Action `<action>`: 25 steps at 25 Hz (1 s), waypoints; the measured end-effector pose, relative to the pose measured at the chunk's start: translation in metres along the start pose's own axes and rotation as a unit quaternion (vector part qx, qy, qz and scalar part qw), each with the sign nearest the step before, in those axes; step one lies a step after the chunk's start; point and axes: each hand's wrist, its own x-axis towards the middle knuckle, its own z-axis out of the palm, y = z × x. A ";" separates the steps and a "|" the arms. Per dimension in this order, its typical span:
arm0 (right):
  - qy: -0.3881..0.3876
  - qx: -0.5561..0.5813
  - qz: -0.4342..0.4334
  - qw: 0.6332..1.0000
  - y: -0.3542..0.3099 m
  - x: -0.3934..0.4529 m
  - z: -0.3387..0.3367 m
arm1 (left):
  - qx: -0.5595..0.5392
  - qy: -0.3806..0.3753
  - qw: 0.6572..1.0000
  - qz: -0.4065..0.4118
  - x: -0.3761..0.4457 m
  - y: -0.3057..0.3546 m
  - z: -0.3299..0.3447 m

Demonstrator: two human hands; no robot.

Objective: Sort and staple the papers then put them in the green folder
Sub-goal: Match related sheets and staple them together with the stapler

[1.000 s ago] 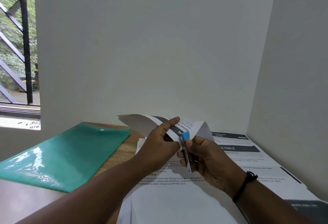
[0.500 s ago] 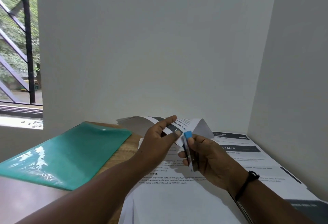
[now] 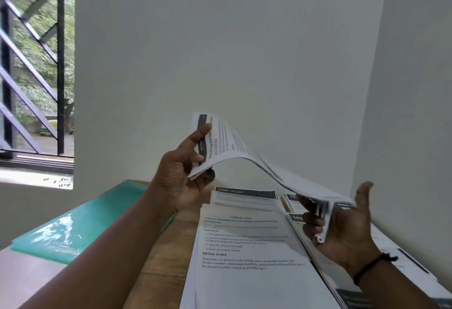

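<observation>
left hand (image 3: 182, 181) raised, pinching bowed white printed paper sheaf (image 3: 244, 154) | right hand (image 3: 342, 225) palm-up, gripping silver metal stapler (image 3: 322, 226) under sheaf's far end

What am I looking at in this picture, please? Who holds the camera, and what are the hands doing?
No machine is here: a person wears a camera on the head, so you see their own two arms from above. The left hand pinches one end of a bundle of papers, lifted and curved in the air. The right hand is under the other end and holds a small metal stapler, partly hidden. Below, more printed sheets lie on a wooden table. A green folder lies at the left, near a window.
</observation>
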 end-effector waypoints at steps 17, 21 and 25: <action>0.085 -0.205 -0.061 0.973 0.018 -0.003 0.022 | -0.019 0.331 0.943 -0.007 0.034 -0.015 -0.080; 0.107 -0.123 -0.069 0.984 0.021 0.000 0.025 | 0.110 0.137 0.974 -0.145 0.014 -0.049 -0.027; 0.077 -0.182 -0.074 0.977 0.021 -0.001 0.025 | 0.230 0.174 0.951 -0.110 0.005 -0.045 -0.019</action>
